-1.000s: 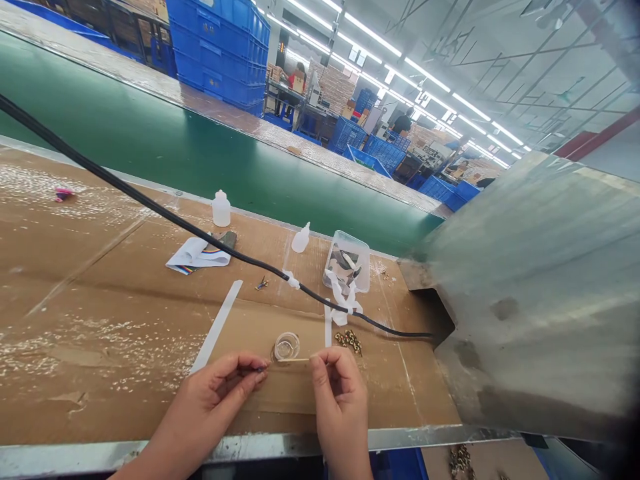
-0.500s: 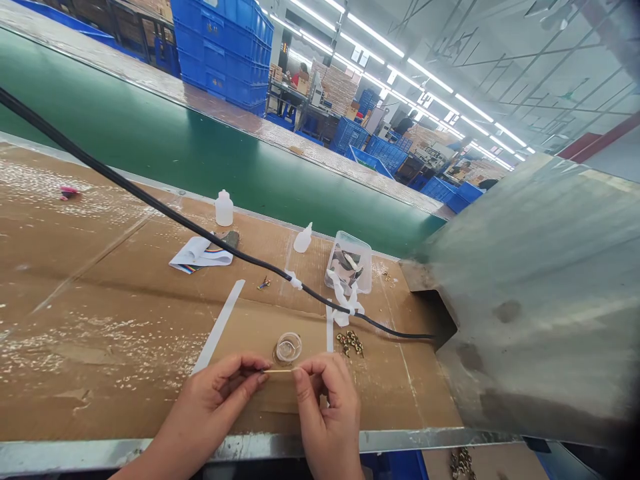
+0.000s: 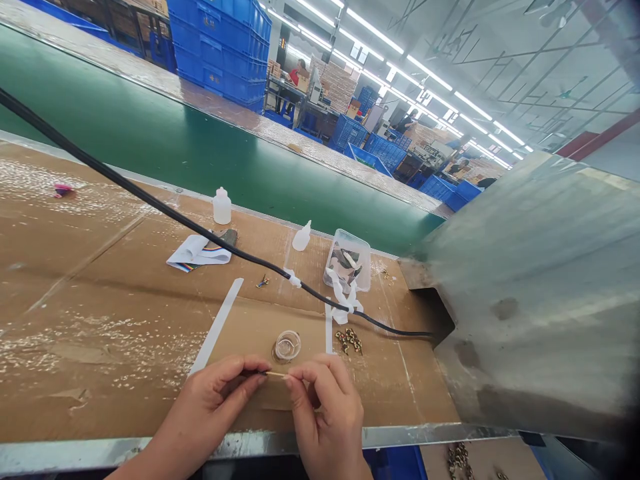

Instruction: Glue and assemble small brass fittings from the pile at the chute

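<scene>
My left hand (image 3: 215,397) is closed, thumb and forefinger pinching a tiny dark piece that is mostly hidden and too small to name. Facing it, my right hand (image 3: 327,400) pinches a thin pale wooden stick (image 3: 276,374), like a toothpick. The stick spans the short gap between both sets of fingertips, its left end at the dark piece. Just beyond the fingers stands a small round clear cup (image 3: 288,347) on the cardboard. To its right lies a cluster of small gold-and-dark pieces (image 3: 349,341).
A black cable (image 3: 165,212) crosses above the cardboard-covered bench (image 3: 125,300) towards a large metal housing (image 3: 525,300) at right. Behind are two white bottles (image 3: 222,208), a clear plastic box (image 3: 367,263), folded cloth (image 3: 193,253) and a green conveyor belt (image 3: 215,153).
My right fingertips have shifted slightly left and down, closer to my left ones. Less of the stick shows between them. The left hand has barely moved.
</scene>
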Tool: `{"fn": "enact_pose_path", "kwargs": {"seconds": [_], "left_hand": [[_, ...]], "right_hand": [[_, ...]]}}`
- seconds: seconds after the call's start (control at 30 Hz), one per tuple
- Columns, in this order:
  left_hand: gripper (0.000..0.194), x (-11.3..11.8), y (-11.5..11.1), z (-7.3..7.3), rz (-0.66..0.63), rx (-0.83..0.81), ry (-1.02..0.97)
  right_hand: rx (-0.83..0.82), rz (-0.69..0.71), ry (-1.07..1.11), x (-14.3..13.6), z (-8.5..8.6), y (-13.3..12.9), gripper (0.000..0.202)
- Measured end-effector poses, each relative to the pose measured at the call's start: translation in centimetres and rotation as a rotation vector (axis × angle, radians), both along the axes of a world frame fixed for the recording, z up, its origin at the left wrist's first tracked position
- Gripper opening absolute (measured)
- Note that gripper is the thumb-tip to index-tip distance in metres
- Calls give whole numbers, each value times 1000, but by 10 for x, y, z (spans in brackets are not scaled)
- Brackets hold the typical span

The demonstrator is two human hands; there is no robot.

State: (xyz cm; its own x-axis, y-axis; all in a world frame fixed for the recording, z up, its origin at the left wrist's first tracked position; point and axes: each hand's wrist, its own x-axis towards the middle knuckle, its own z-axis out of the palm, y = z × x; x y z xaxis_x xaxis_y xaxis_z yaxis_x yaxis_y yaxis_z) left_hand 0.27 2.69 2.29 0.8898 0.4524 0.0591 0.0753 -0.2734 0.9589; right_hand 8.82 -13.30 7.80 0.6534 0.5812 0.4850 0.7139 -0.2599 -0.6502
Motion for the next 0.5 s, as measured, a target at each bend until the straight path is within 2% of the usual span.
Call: {"fn": "enact_pose_path", "kwargs": {"seconds": [0.13, 0.23, 0.4, 0.5], "left_hand": [[20, -1, -1, -5, -10, -80, 21], [21, -1, -2, -6, 9, -81, 34], [21, -1, -2, 1, 22, -21, 39], [22, 0, -2, 3, 5, -41, 54]], "right_hand": [[-42, 19, -34, -6, -1, -4, 13], [-18, 7, -27, -6, -1, -5, 13], [89, -63, 10, 6, 1, -3, 12], [43, -124, 31, 15, -2, -2, 13]]}}
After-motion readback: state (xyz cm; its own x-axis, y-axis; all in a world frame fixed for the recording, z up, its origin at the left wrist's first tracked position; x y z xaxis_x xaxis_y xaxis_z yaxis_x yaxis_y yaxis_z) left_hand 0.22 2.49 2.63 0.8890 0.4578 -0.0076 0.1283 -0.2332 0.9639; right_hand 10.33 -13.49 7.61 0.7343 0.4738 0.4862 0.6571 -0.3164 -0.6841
